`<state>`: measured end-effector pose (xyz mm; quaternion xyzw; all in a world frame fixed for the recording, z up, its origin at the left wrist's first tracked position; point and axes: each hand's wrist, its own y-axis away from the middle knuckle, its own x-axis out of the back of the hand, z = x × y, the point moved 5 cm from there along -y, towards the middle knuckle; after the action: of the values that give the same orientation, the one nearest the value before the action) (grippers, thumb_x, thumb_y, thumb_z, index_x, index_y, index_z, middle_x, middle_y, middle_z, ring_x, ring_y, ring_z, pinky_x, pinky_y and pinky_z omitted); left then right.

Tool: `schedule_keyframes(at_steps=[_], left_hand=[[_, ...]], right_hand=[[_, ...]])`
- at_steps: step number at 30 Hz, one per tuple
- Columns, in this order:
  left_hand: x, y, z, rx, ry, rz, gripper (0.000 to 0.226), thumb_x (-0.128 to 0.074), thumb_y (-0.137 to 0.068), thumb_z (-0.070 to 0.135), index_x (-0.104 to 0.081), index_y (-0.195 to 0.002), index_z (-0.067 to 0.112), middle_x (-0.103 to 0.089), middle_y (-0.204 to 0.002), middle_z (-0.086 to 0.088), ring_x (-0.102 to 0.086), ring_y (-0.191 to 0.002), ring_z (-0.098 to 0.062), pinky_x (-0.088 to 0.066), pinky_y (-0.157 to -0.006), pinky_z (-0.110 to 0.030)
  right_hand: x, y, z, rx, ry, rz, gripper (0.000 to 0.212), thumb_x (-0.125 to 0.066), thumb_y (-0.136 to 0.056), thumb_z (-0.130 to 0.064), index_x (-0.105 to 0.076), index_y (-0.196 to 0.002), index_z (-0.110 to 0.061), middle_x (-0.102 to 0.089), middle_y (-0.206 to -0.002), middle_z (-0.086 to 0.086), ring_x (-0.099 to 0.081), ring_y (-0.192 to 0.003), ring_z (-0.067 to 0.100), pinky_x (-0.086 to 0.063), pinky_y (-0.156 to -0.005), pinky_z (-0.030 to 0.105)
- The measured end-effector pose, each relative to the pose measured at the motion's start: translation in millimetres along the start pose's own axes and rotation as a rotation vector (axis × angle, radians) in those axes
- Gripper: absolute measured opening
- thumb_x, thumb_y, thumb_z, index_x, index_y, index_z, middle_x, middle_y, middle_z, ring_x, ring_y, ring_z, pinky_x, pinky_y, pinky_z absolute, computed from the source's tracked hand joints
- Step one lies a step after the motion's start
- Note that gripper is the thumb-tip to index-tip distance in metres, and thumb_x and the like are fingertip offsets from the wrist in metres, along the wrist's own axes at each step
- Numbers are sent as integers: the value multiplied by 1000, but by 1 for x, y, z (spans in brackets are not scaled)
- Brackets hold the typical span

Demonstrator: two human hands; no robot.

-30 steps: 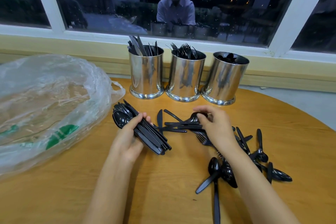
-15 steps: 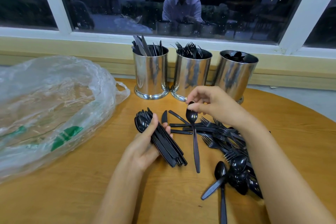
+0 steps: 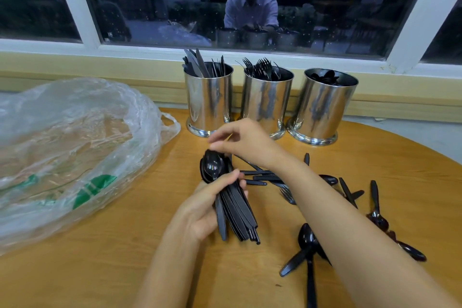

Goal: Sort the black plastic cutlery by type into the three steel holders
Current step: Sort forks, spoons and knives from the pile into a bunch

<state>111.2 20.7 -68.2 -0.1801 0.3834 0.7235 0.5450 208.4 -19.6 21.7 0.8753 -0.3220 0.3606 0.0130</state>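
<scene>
Your left hand grips a bundle of black spoons around the handles, bowls pointing away from you, just above the wooden table. Your right hand reaches across above the bundle with its fingers bent. The fingertips sit at the bowl tip of the top spoon, but they are blurred, so you cannot tell whether they pinch it or only touch it.

Behind your hands, three steel holders stand in a row against the windowsill. The left holder has knives, the middle holder has forks and the right holder has spoons. Loose cutlery lies scattered on the table under and to the right of your right forearm. A crumpled clear plastic bag lies on the left of the table.
</scene>
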Motion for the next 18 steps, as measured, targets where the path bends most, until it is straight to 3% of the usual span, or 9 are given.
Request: schedule_keyframes(at_steps=[3, 5, 7, 10, 12, 16, 18], left_hand=[[8, -1, 13, -100, 155, 24, 20, -67, -78, 8, -63, -98, 11, -67, -81, -3, -64, -71, -15, -56, -73, -33], [18, 0, 24, -193, 227, 97, 8, -63, -83, 8, -61, -90, 11, -65, -75, -2, -62, -70, -14, -54, -76, -31], [26, 3, 32, -253, 288, 158, 7, -58, -91, 6, -59, -85, 10, -63, -71, -2, -61, -68, -13, -52, -78, -30], [33, 4, 37, -286, 323, 191, 10, -56, -93, 6, -58, -84, 9, -62, -68, -2, -62, -65, -11, -51, -78, -29], [32, 4, 36, -282, 329, 189, 10, -55, -93, 6, -58, -84, 9, -63, -68, -2, -63, -63, -11, -51, -78, -29], [29, 5, 34, -269, 334, 191, 11, -54, -93, 5, -58, -84, 9, -63, -69, -2, -62, -67, -12, -50, -81, -29], [28, 6, 34, -264, 337, 201, 11, -55, -93, 5, -58, -84, 9, -63, -68, -2, -60, -69, -12, -50, -82, -29]], right_hand=[[27, 12, 13, -14, -41, 222, 10, -68, -89, -18, -74, -97, -17, -68, -80, -14, -56, -61, -4, -46, -62, 12], [39, 24, 32, -80, -2, 312, 8, -66, -90, -17, -72, -94, -20, -67, -82, -12, -55, -64, -2, -46, -66, 15], [36, 38, 52, -174, 86, 293, 7, -66, -90, -16, -72, -92, -20, -64, -80, -12, -53, -69, -1, -46, -71, 18], [16, 56, 73, -240, 264, 187, 11, -65, -91, -19, -73, -100, -18, -55, -75, -19, -48, -69, -4, -38, -67, 12], [1, 63, 76, -236, 310, 147, 19, -64, -92, -21, -71, -109, -19, -55, -77, -18, -49, -71, -2, -42, -72, 15], [-24, 67, 75, -202, 485, 98, 32, -60, -95, -23, -62, -126, -24, -63, -111, 1, -60, -99, 18, -50, -89, 31], [-28, 68, 75, -199, 554, 97, 33, -57, -96, -22, -59, -128, -25, -62, -117, 3, -59, -106, 21, -50, -89, 32]])
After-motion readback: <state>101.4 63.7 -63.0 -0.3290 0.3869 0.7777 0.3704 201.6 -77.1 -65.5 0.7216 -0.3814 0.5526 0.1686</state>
